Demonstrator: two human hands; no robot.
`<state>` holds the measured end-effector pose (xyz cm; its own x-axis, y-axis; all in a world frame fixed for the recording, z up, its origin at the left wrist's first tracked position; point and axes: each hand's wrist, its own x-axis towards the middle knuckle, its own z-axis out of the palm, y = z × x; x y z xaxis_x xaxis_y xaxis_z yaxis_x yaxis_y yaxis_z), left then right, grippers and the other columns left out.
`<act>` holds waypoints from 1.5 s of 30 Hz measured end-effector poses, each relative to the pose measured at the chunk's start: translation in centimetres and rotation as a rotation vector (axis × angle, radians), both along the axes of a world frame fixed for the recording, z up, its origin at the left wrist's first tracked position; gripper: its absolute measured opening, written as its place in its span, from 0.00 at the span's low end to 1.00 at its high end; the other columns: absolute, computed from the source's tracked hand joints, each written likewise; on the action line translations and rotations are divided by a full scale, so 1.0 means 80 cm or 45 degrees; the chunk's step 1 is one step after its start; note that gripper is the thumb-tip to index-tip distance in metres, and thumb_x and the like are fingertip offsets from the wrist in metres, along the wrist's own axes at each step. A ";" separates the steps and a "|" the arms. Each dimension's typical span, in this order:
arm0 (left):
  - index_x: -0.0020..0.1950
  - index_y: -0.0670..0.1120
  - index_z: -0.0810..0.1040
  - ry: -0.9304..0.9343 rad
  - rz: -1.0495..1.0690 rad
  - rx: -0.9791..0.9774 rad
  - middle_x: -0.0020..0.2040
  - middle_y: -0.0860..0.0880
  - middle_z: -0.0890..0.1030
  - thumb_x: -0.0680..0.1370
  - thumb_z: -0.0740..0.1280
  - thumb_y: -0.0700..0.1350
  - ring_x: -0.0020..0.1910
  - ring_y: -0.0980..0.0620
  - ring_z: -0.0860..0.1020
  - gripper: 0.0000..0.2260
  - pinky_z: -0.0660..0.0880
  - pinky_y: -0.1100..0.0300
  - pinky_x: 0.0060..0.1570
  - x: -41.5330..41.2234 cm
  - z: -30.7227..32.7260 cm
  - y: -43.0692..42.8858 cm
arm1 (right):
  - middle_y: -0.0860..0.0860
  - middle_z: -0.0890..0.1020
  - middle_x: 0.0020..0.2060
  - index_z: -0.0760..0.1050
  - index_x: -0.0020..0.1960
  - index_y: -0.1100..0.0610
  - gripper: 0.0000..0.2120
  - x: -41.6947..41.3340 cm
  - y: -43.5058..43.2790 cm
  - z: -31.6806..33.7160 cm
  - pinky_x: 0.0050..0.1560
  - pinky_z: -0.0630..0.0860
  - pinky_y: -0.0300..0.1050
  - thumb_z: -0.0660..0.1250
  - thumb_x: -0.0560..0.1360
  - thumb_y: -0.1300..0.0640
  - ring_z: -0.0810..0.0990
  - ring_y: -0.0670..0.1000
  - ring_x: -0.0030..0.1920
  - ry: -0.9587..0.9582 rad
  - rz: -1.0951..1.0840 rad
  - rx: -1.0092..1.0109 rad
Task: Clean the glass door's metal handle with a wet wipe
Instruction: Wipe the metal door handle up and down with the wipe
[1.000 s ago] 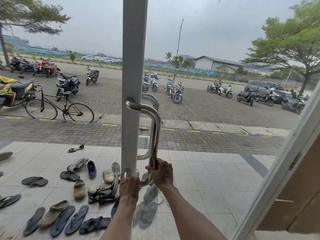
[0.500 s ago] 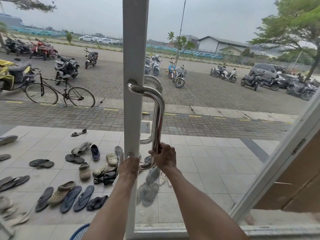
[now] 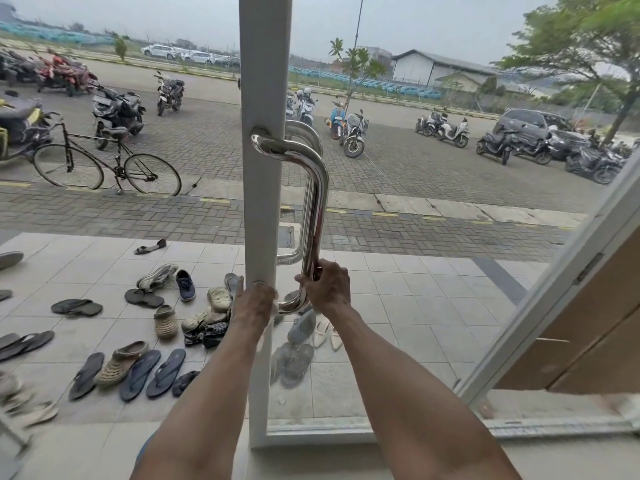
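The chrome door handle is a curved bar fixed to the white door frame; a twin handle shows behind the glass. My right hand is closed around the bar's upright part, just above its lower bend. My left hand is closed over the lower arm of the handle where it meets the frame. A small pale scrap that looks like the wet wipe peeks out at that hand's right edge; the rest of it is hidden.
The glass pane fills the door to the right of the frame, with its bottom rail low in view. Outside lie several sandals and shoes on tiles, a bicycle and parked motorbikes. A brown wall stands at the right.
My view has tilted down, so the handle and both hands sit higher in frame and the door's bottom rail shows. Both hands stay on the handle's lower end.
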<state>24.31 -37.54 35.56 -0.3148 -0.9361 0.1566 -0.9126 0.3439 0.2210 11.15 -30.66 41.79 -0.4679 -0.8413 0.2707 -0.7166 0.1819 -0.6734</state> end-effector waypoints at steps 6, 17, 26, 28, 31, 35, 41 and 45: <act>0.54 0.40 0.83 -0.044 -0.102 -0.129 0.48 0.43 0.85 0.74 0.68 0.30 0.49 0.45 0.84 0.11 0.81 0.53 0.54 -0.026 -0.014 0.043 | 0.51 0.87 0.45 0.83 0.49 0.54 0.13 0.000 0.000 0.000 0.54 0.79 0.49 0.75 0.69 0.48 0.85 0.55 0.48 -0.011 -0.019 -0.003; 0.55 0.41 0.83 -0.217 -0.179 -0.148 0.51 0.42 0.85 0.77 0.66 0.34 0.56 0.45 0.82 0.09 0.76 0.50 0.64 -0.008 -0.012 0.015 | 0.51 0.87 0.46 0.84 0.51 0.54 0.14 0.001 0.001 0.002 0.54 0.79 0.48 0.76 0.69 0.48 0.85 0.55 0.49 -0.012 -0.031 0.020; 0.59 0.42 0.81 -0.079 -0.062 -0.210 0.61 0.45 0.79 0.77 0.69 0.38 0.60 0.46 0.78 0.11 0.70 0.51 0.69 0.010 -0.007 -0.005 | 0.51 0.87 0.46 0.83 0.51 0.54 0.14 -0.001 0.000 0.002 0.54 0.80 0.49 0.76 0.70 0.48 0.85 0.55 0.49 -0.008 -0.012 0.025; 0.58 0.41 0.79 0.049 0.003 -0.127 0.61 0.44 0.76 0.77 0.68 0.37 0.56 0.45 0.78 0.10 0.74 0.50 0.64 0.011 -0.004 -0.002 | 0.51 0.87 0.46 0.83 0.50 0.54 0.13 -0.001 -0.001 0.002 0.54 0.80 0.49 0.76 0.70 0.48 0.85 0.55 0.49 -0.014 -0.018 0.022; 0.58 0.41 0.78 0.226 0.056 0.085 0.63 0.43 0.74 0.80 0.65 0.38 0.54 0.45 0.81 0.08 0.76 0.47 0.63 0.007 0.001 0.010 | 0.50 0.87 0.45 0.83 0.49 0.54 0.13 0.001 0.000 0.002 0.53 0.80 0.48 0.76 0.69 0.47 0.85 0.55 0.48 -0.006 -0.032 0.026; 0.57 0.42 0.81 0.425 0.118 0.118 0.60 0.39 0.76 0.75 0.70 0.40 0.53 0.41 0.81 0.11 0.80 0.49 0.57 0.007 0.002 0.025 | 0.50 0.87 0.43 0.83 0.48 0.54 0.13 0.004 0.000 0.002 0.52 0.80 0.48 0.75 0.69 0.47 0.85 0.54 0.47 -0.013 -0.051 0.031; 0.66 0.44 0.79 0.725 0.209 0.148 0.51 0.39 0.85 0.73 0.65 0.35 0.48 0.44 0.83 0.21 0.80 0.54 0.51 0.012 -0.005 0.038 | 0.50 0.87 0.44 0.83 0.48 0.54 0.13 0.007 0.001 0.003 0.51 0.80 0.47 0.76 0.68 0.47 0.85 0.54 0.47 -0.031 -0.065 0.028; 0.64 0.41 0.79 0.942 0.214 0.304 0.52 0.43 0.85 0.78 0.62 0.42 0.48 0.43 0.82 0.16 0.78 0.58 0.49 0.004 -0.008 0.041 | 0.50 0.87 0.44 0.83 0.49 0.53 0.13 0.006 0.001 0.004 0.51 0.80 0.46 0.76 0.68 0.47 0.85 0.54 0.47 -0.050 -0.062 0.034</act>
<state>24.59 -34.29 34.93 -0.0588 -0.9965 0.0592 -0.5359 0.0815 0.8403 11.65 -30.58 42.15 -0.5184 -0.8239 0.2289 -0.6795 0.2343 -0.6953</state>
